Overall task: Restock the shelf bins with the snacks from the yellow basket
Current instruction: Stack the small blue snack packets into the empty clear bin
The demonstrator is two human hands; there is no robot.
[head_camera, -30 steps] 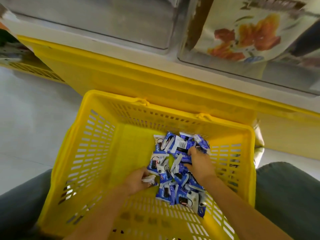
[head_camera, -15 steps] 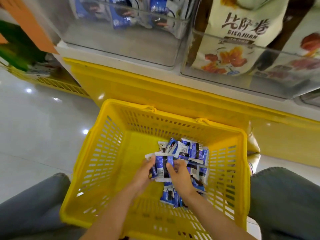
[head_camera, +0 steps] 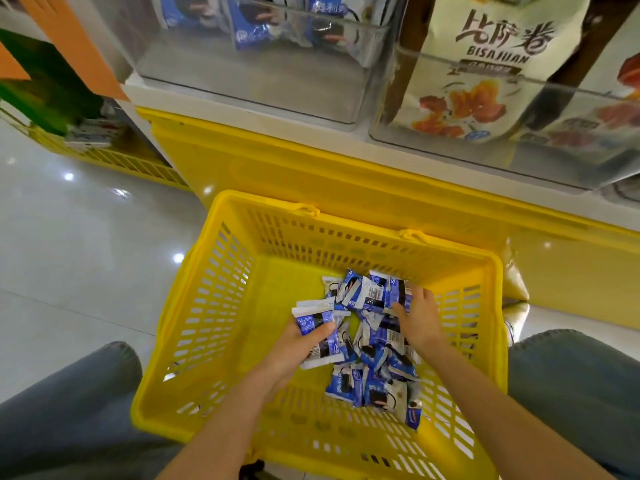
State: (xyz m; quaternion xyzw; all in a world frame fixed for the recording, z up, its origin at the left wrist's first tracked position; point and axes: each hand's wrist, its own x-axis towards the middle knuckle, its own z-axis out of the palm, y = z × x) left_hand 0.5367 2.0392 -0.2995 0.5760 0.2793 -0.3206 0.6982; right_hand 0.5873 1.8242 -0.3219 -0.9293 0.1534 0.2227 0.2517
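A yellow basket (head_camera: pixel 207 306) sits on the floor between my knees. Several small blue-and-white snack packets (head_camera: pixel 374 372) lie heaped in its right half. My left hand (head_camera: pixel 294 348) grips a small stack of these packets (head_camera: pixel 315 323), thumb across the top. My right hand (head_camera: pixel 415 317) reaches into the far side of the heap, fingers spread over the packets there. Above, a clear shelf bin (head_camera: pixel 249 74) holds a few of the same blue packets (head_camera: pixel 256 26) at its back.
A second clear bin (head_camera: pixel 512 147) to the right holds large cream snack bags (head_camera: pixel 491 64). A yellow shelf base (head_camera: pixel 346 178) runs behind the basket. My knees in jeans (head_camera: pixel 69 410) flank the basket. Glossy grey floor (head_camera: pixel 69 254) lies to the left.
Both hands held one stack together at the middle; now the left hand alone holds it and the right has moved to the far right of the heap. The camera tilted up a little.
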